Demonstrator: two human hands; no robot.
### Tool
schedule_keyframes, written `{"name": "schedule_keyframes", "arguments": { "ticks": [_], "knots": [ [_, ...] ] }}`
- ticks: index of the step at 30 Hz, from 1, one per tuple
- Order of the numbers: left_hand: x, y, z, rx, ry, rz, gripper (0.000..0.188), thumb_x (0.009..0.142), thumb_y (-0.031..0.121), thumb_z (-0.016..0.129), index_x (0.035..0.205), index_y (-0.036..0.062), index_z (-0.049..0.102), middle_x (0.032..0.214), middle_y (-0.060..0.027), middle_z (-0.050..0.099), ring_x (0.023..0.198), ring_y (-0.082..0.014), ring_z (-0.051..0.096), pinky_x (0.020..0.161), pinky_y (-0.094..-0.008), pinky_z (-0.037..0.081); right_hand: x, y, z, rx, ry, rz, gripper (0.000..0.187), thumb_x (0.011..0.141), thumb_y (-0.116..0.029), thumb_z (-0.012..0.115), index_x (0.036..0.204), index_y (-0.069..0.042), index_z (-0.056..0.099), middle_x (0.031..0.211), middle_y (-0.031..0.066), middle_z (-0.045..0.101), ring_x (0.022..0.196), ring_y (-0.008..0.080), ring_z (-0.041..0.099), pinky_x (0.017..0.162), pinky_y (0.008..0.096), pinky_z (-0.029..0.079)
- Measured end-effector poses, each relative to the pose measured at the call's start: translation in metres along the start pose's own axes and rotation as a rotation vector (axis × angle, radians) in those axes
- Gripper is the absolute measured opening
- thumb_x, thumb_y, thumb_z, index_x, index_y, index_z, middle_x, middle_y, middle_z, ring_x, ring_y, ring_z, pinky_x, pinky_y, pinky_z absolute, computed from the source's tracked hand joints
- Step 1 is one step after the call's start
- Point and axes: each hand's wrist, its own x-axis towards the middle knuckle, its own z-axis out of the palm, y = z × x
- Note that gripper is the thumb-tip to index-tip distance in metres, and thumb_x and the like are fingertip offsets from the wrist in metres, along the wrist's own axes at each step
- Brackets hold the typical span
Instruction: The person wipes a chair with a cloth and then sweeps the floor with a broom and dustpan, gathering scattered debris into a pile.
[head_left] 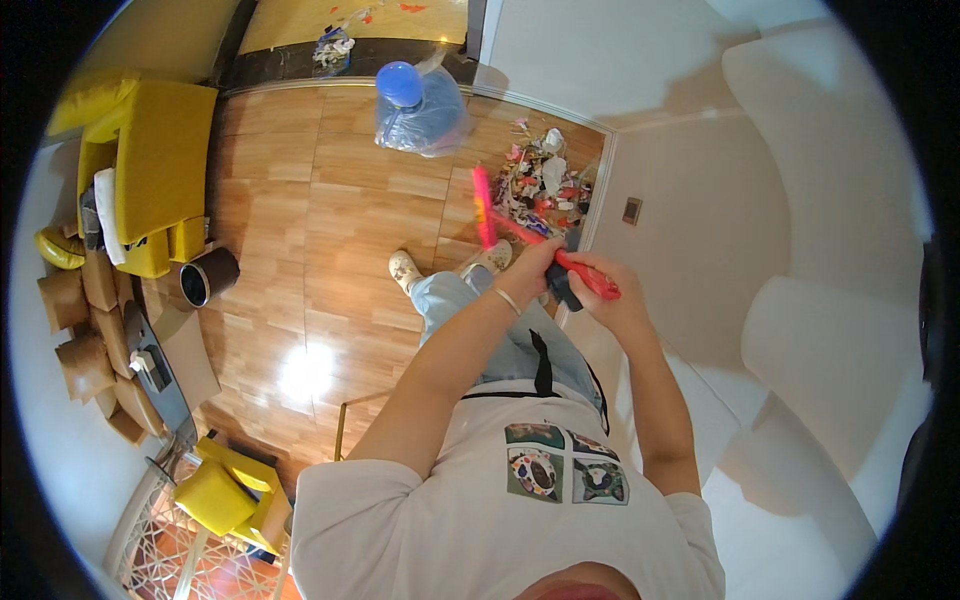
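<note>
A red broom (525,232) with a pink head slants from the floor by my feet up to my hands. My left hand (538,264) is closed at its handle, with the wrist bracelet showing. Around the handle's upper end my right hand (618,292) is also closed. A dark grey object (563,288) shows between and below my hands; its kind is partly hidden. Beyond the broom head, a heap of mixed litter (545,178), with paper scraps and wrappers, lies in the corner against the wall.
A large clear water jug (425,112) with a blue cap, wrapped in plastic, stands near the doorway. More scraps (333,50) lie past the threshold. On the left are a yellow sofa (165,160), a dark waste bin (210,277), cardboard boxes (85,365) and a yellow chair (220,495).
</note>
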Motion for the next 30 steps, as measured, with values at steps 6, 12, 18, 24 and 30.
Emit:
{"name": "schedule_keyframes", "arguments": {
  "ticks": [6,12,18,24,30],
  "knots": [
    [0.001,-0.021,0.02,0.067,-0.153,0.04,0.014,0.083,0.016,0.056,0.081,0.0032,0.056,0.072,-0.0094,0.059,0.061,-0.021,0.059,0.056,-0.033,0.049,-0.028,-0.018,-0.022,-0.124,0.091,-0.203,0.023,0.074,-0.015,0.068,0.096,-0.01,0.066,0.088,0.0123,0.066,0.078,0.0305,0.063,0.068,0.0359,0.049],
    [-0.049,-0.031,0.038,0.266,-0.237,-0.001,0.019,0.085,0.021,0.056,0.08,0.0023,0.058,0.071,-0.0081,0.059,0.063,-0.0192,0.059,0.06,-0.0316,0.049,-0.078,-0.035,-0.029,-0.137,0.179,-0.026,0.022,0.071,-0.009,0.07,0.093,-0.008,0.066,0.084,0.0115,0.065,0.073,0.0278,0.063,0.066,0.0337,0.05],
    [-0.061,-0.062,0.051,0.427,-0.264,-0.092,0.021,0.086,0.022,0.055,0.081,0.0021,0.058,0.075,-0.0088,0.061,0.066,-0.0193,0.06,0.062,-0.0314,0.049,-0.115,-0.039,-0.038,-0.013,0.379,0.099,0.013,0.079,-0.007,0.066,0.091,-0.003,0.064,0.076,0.0132,0.064,0.063,0.0214,0.062,0.061,0.0269,0.048],
    [-0.074,-0.103,0.056,0.256,-0.203,-0.278,0.021,0.084,0.022,0.056,0.075,0.003,0.057,0.07,-0.0088,0.058,0.067,-0.0194,0.057,0.062,-0.0319,0.047,-0.148,-0.037,-0.017,0.039,0.482,0.286,0.015,0.081,-0.012,0.067,0.092,-0.004,0.061,0.068,0.0124,0.059,0.056,0.0213,0.056,0.055,0.0275,0.044],
    [-0.063,-0.126,0.033,0.415,-0.14,-0.387,0.02,0.082,0.02,0.057,0.072,0.0036,0.056,0.068,-0.0078,0.056,0.062,-0.0206,0.054,0.057,-0.0345,0.045,-0.165,-0.029,0.0,0.033,0.513,0.395,0.016,0.082,-0.016,0.068,0.091,-0.005,0.061,0.068,0.0115,0.058,0.056,0.019,0.054,0.054,0.0272,0.043]
  ]
}}
